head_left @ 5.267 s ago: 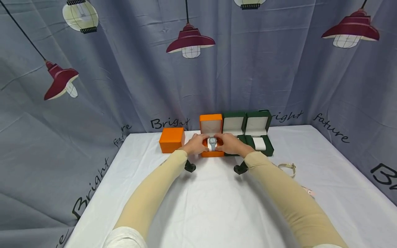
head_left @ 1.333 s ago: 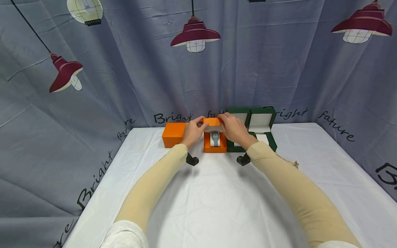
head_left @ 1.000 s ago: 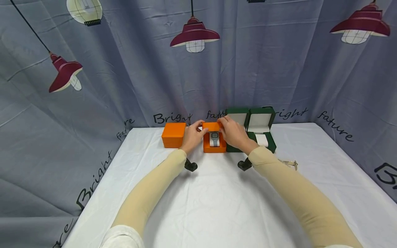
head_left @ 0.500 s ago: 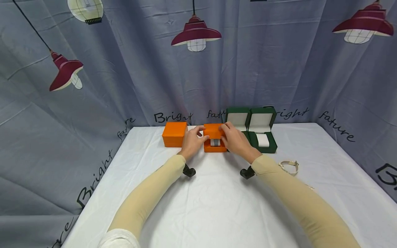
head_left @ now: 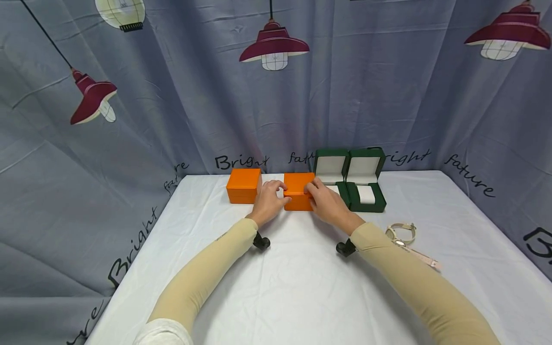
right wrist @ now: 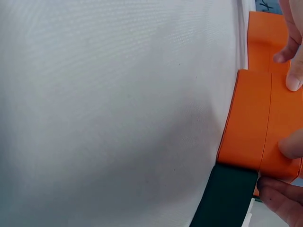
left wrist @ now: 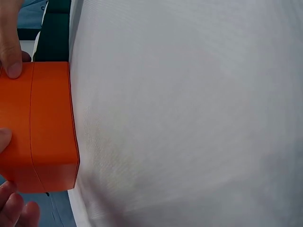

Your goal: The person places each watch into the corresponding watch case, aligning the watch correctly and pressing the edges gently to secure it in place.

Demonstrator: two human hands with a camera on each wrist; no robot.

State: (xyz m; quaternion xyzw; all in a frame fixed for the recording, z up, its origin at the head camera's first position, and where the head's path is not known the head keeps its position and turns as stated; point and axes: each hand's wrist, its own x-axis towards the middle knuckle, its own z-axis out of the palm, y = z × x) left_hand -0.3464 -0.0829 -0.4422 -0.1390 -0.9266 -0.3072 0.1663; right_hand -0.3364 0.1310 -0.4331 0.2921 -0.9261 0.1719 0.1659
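In the head view a closed orange watch box [head_left: 299, 190] stands at the back of the table, its lid down over the watch, which is hidden. My left hand [head_left: 268, 203] grips its left end and my right hand [head_left: 325, 201] its right end. The left wrist view has the box [left wrist: 49, 123] at the left edge, my left fingers [left wrist: 19, 208] at one end and the thumb on its front. From the right wrist, my right fingers [right wrist: 281, 201] sit at the box's near end, thumb on the front face.
A second closed orange box [head_left: 243, 187] stands to the left. Two open green watch boxes [head_left: 366, 184] with white cushions are on the right, the nearer one close to my right hand. A cream-strapped watch [head_left: 403, 232] and a pink-strapped watch [head_left: 422, 258] lie by my right sleeve.
Earlier the orange box stood open with a grey-blue watch on its cushion. Both hands have moved to the lid and brought it down; the box is now closed, the watch covered.
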